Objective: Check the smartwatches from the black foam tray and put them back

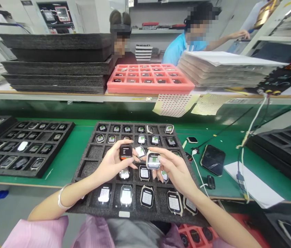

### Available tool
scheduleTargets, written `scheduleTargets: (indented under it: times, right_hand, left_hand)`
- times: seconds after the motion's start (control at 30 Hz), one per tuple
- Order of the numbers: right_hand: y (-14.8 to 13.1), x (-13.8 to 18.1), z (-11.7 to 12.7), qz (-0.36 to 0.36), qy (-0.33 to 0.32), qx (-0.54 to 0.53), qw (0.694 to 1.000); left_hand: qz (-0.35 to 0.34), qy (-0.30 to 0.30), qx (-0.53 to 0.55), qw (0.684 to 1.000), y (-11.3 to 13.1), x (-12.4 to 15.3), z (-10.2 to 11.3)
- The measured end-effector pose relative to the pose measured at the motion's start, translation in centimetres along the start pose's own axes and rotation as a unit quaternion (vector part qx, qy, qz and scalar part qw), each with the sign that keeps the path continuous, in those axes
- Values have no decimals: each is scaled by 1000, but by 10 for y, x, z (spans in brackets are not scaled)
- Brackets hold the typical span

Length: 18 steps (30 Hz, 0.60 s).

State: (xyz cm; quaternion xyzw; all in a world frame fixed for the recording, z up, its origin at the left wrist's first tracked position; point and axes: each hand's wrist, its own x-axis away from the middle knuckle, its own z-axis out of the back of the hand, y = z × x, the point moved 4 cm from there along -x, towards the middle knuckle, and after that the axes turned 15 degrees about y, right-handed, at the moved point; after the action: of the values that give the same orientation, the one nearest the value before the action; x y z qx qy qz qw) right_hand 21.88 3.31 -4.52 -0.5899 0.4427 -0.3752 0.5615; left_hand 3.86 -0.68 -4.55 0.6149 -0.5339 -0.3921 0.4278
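Observation:
My left hand [118, 156] is closed around a dark smartwatch body [126, 152], its lit screen showing white text with an orange strip below. My right hand [172, 167] pinches a silver-framed smartwatch body [153, 161] whose screen is white with a green patch. Both hands are over a black foam tray [87, 151] divided into compartments. Many of these hold strapless watches with lit screens, such as a pale-framed watch [147, 196] in the front row. Between my hands, another white-screened watch [140, 152] shows; whether fingers touch it I cannot tell.
More watches sit in a foam tray [66, 129] on the left. A phone-like black device [212, 160], cables and white paper [253, 186] lie right. The shelf above bears stacked black foam [57, 70], a red tray [150, 88] and a power supply [284, 74]. Two people are beyond.

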Motion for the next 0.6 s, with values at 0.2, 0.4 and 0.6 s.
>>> scheduleTargets:
  times: [0.2, 0.4, 0.6]
  right_hand:
    - [0, 4, -1, 8, 16, 38, 999]
    - [5, 4, -2, -6, -61, -33, 998]
    - [1, 8, -6, -5, -83, -38, 996]
  left_hand:
    - [-14, -5, 5, 1000, 2, 1, 0]
    - [-20, 19, -19, 999, -1, -3, 3]
    - [-17, 15, 18, 1000, -2, -4, 6]
